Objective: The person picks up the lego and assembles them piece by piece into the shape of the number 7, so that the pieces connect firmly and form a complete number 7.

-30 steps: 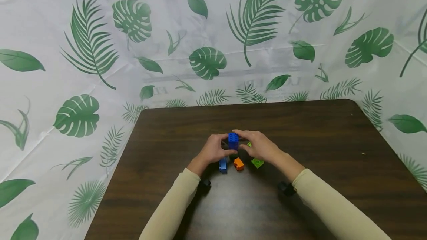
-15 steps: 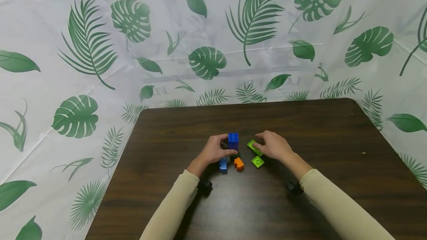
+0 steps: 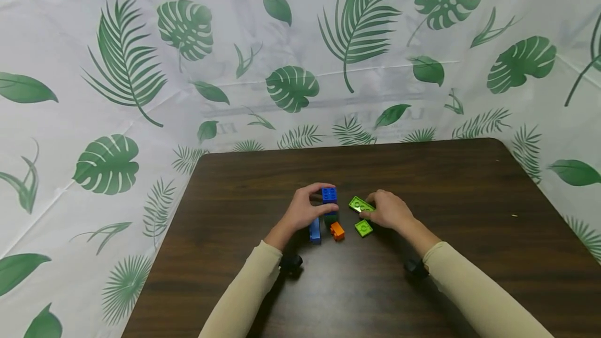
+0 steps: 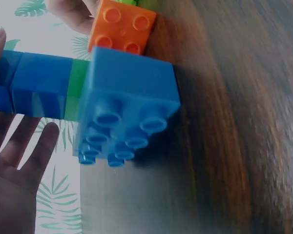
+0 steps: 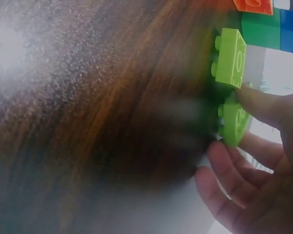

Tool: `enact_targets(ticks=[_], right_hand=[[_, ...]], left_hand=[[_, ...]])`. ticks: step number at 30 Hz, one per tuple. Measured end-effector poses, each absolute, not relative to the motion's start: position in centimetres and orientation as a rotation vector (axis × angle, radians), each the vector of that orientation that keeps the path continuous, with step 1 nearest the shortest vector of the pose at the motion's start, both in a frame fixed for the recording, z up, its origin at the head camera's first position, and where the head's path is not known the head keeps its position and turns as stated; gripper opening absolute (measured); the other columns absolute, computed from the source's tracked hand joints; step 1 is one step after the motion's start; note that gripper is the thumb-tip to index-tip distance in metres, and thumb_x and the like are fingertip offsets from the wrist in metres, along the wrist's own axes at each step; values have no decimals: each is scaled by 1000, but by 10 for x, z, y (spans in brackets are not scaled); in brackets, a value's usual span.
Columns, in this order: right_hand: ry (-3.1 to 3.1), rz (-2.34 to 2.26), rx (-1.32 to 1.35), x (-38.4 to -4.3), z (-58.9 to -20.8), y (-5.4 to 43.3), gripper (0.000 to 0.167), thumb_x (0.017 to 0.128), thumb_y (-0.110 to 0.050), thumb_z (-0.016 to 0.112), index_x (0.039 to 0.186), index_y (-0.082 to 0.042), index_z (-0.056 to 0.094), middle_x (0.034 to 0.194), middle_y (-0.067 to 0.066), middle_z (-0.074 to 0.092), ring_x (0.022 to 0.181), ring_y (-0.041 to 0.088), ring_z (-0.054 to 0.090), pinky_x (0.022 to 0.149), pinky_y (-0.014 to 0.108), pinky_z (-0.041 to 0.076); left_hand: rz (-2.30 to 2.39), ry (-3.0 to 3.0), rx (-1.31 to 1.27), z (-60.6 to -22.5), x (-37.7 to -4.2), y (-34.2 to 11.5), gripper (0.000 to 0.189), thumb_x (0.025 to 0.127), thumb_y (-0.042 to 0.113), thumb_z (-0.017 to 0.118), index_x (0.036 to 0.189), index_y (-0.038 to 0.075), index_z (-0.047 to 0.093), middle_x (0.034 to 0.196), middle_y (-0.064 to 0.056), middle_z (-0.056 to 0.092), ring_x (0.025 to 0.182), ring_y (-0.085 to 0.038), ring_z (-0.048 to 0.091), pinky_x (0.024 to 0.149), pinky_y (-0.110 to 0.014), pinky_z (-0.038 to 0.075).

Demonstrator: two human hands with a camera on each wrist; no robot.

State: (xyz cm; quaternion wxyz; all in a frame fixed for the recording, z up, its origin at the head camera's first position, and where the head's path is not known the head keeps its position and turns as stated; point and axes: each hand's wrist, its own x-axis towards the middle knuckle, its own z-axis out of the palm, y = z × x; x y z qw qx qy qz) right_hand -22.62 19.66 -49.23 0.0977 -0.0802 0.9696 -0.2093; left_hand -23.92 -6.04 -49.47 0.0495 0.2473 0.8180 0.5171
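My left hand (image 3: pixel 300 211) holds an upright stack of toy building bricks (image 3: pixel 329 194) between thumb and fingers. Dark blue bricks (image 4: pixel 41 83) form its upper part, with a green brick (image 4: pixel 77 87) at the bottom. To the right, my right hand (image 3: pixel 388 209) pinches a long lime-green brick (image 3: pixel 358 203), thumb at one end and fingers at the other in the right wrist view. That brick lies upside down, hollow side up. A square lime-green brick (image 5: pixel 229 56), also upside down, sits just nearer to me.
In front of the stack, a lighter blue brick (image 3: pixel 315 232) and an orange brick (image 3: pixel 337 231) lie on their sides. The dark wooden table (image 3: pixel 263 171) ends at a leaf-patterned white curtain (image 3: pixel 244 25) behind.
My right hand has left the stack, moved right and taken hold of the long lime-green brick. My left hand has stayed at the stack, which shows slightly further right now.
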Motion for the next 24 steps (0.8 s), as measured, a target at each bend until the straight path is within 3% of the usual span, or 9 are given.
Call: enact_targets(ticks=[6,12,18,24], right_hand=[[2870,-797,-164,-228,-495,204,26,88,-30,74,102,-8,68,93,5,66,75,21,57,65,40,49],[2750,-1171,-71,-229,-492,204,25,93,-25,68,103,-4,59,85,6,68,62,18,66,54,35,53],[2424,-1685,-30,-232,-478,191,24,93,-14,69,101,2,52,89,17,71,73,29,72,62,43,59],[2169,-1906,-14,-233,-458,177,26,94,-15,68,106,1,52,97,17,70,89,36,71,79,51,54]], left_hand=[[1611,2502,752,-494,-239,-60,40,86,32,77,121,18,68,107,3,70,97,-23,64,87,-40,53],[1603,2528,791,-494,-240,-59,39,84,31,79,119,14,69,104,2,71,94,-21,65,87,-46,53],[1633,2528,826,-497,-242,-59,38,84,29,80,117,15,69,104,3,72,92,-17,65,86,-46,53],[1682,2513,851,-502,-243,-58,35,84,24,80,116,14,70,104,2,72,91,-20,66,85,-44,54]])
